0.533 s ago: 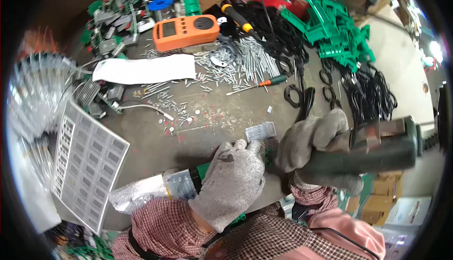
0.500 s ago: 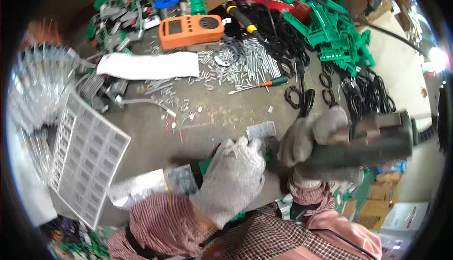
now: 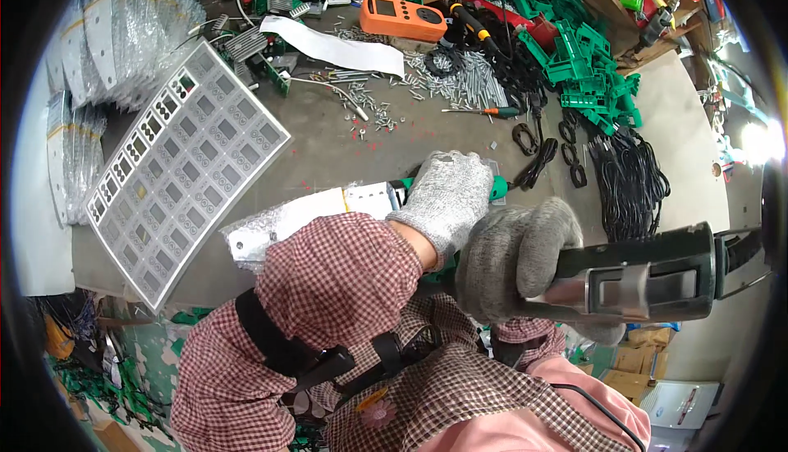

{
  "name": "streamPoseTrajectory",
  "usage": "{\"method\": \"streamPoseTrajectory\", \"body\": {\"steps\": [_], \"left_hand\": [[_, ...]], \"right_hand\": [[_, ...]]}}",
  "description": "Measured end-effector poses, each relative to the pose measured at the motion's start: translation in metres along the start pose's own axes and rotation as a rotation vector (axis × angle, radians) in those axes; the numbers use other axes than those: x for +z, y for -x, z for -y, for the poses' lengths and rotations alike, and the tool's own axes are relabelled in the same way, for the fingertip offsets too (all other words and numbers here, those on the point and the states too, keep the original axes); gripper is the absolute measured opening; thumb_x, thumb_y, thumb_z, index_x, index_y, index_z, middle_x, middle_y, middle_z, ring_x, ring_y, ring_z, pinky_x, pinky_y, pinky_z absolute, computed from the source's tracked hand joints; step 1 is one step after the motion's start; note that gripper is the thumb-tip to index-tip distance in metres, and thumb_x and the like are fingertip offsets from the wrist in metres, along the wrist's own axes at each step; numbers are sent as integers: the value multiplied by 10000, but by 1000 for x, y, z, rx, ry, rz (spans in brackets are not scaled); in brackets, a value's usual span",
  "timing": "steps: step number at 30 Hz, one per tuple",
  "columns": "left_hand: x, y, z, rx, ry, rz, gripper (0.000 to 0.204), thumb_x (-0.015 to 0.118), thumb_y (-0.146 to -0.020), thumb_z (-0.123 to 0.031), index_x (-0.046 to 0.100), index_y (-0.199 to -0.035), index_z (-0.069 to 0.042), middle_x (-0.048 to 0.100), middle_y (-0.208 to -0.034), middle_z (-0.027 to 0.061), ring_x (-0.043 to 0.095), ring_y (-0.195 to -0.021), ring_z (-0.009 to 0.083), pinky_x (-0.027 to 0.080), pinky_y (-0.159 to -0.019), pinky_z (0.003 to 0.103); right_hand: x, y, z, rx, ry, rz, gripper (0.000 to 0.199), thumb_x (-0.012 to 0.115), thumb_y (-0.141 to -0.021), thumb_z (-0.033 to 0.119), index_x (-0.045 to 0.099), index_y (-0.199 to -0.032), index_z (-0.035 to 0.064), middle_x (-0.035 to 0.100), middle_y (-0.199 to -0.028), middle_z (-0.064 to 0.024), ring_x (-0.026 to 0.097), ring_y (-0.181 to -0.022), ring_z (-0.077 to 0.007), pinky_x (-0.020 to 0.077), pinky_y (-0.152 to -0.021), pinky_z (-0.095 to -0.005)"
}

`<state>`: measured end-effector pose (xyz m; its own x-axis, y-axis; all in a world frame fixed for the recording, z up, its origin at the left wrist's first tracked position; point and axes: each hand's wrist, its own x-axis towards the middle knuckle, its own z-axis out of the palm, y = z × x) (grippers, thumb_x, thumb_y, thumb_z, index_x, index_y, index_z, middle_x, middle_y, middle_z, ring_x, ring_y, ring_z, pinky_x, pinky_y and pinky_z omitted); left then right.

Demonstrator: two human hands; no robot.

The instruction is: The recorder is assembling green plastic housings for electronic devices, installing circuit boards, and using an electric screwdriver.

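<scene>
A cluttered grey table [image 3: 328, 148] holds a grid tray [image 3: 185, 169], scattered screws [image 3: 460, 75], an orange meter [image 3: 402, 19], green plastic parts [image 3: 587, 62] and black cables [image 3: 628, 181]. The gloved left hand [image 3: 447, 198] presses flat on a green part [image 3: 497, 188] near the table's front edge. The right hand [image 3: 513, 259] has its grip closed around a dark power tool [image 3: 648, 276].

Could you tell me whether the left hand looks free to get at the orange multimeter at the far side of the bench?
Probably not right away. The left hand is pressed down on a green part at the bench's near edge, while the orange multimeter lies far across, beyond scattered screws. Nothing blocks the path, but the hand is occupied.
</scene>
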<state>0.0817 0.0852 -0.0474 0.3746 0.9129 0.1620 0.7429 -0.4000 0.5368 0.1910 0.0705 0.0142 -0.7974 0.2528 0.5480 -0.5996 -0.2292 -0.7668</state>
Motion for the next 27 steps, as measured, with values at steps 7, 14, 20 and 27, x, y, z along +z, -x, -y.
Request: {"method": "streamPoseTrajectory", "body": {"steps": [7, 14, 20, 27], "left_hand": [[1, 6, 3, 1, 56, -54, 381, 685, -820, -316, 696, -1024, 6, 704, -998, 221, 698, -967, 382, 558, -852, 480], [6, 1, 2, 66, -50, -71, 347, 606, -894, -204, 637, -1190, -24, 684, -1059, 195, 688, -991, 348, 565, -855, 455], [-6, 11, -6, 31, -67, -39, 339, 602, -909, -189, 636, -1215, -48, 673, -1063, 185, 673, -995, 359, 543, -877, 468], [-3, 7, -12, 37, -116, 30, 361, 609, -898, -157, 591, -1236, -31, 654, -1079, 187, 663, -1002, 357, 549, -859, 476]], "right_hand": [[-28, 11, -26, -81, -34, 333, 273, 729, -917, 222, 671, -925, -44, 691, -813, -202, 702, -654, -338, 590, -555, -481], [4, 9, -15, -154, 211, -142, 437, 770, -910, 323, 570, -1071, -30, 688, -853, -195, 721, -786, -379, 587, -579, -459], [16, 16, 38, -307, 275, -270, 608, 774, -863, 574, 504, -1070, 70, 696, -856, -177, 686, -623, -266, 610, -533, -404], [-48, -3, 2, -91, -213, 596, 422, 798, -883, 283, 638, -1052, -70, 688, -896, -225, 687, -688, -374, 552, -523, -413]]}}
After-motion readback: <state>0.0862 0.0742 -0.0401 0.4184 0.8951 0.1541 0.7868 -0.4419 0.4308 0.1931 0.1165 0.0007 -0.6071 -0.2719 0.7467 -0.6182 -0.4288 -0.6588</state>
